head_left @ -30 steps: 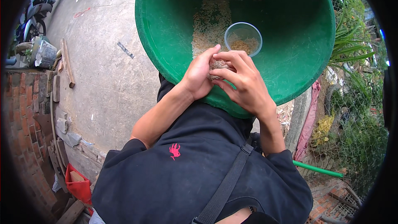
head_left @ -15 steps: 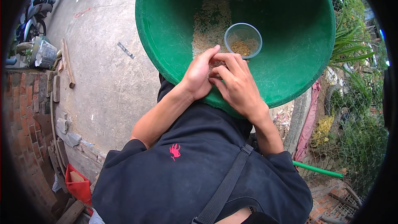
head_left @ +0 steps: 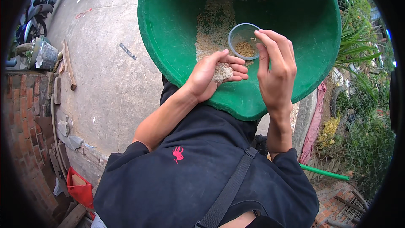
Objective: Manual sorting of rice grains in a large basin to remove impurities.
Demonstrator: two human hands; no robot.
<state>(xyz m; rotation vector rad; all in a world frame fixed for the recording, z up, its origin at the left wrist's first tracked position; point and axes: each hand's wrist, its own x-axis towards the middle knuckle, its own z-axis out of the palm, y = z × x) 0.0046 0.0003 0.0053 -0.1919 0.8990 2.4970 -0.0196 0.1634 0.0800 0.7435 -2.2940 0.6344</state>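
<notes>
My left hand [head_left: 211, 75] is cupped palm up over the near side of a big green tub [head_left: 303, 76], cradling a small heap of pale rice grains [head_left: 223, 72]. My right hand [head_left: 276, 65] is raised at the right rim of a clear plastic cup [head_left: 230, 38], thumb and forefinger a little apart. A few light grains hang in the air just off its fingertips, above the cup. Golden-brown grains [head_left: 244, 49] cover part of the cup's bottom. The cup stands inside the tub, beside a spread of pale rice [head_left: 215, 21] on the tub's wall.
The tub rests against my lap. Concrete ground [head_left: 109, 84] stretches to the left, with a wooden plank [head_left: 68, 65] and parked motorbikes [head_left: 38, 12]. A brick wall [head_left: 25, 131] stands at lower left; wire fence [head_left: 358, 114] and plants line the right side.
My right hand has left the left palm, moving right and up to the cup, and its fingertips have parted. The left hand has stayed put, its fingers now stretched further under the rice.
</notes>
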